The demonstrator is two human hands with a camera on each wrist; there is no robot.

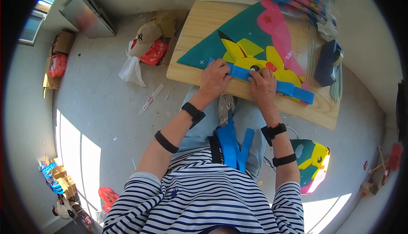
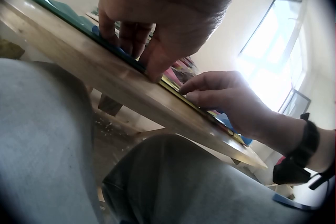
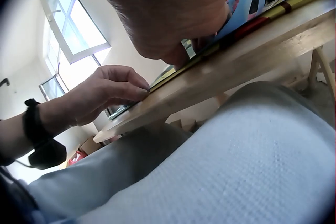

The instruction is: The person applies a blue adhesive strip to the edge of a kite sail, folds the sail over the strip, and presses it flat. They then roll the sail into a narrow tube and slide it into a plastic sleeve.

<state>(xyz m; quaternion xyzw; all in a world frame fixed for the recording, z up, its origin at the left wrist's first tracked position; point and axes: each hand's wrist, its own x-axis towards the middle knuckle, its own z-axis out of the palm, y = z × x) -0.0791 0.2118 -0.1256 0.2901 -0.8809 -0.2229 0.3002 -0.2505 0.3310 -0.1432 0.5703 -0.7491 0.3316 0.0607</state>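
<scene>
I see the blue strip (image 1: 241, 73) lying flat across the kite (image 1: 212, 47) on the table (image 1: 199, 21), running left to right. My left hand (image 1: 214, 79) and right hand (image 1: 263, 85) press fingertips onto it, with neither grip wrapped around it.

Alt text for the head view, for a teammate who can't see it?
A person's left hand and right hand press a blue strip along the near edge of a teal kite with a yellow cartoon figure, lying on a wooden board. A blue tape dispenser sits at the board's right.
</scene>
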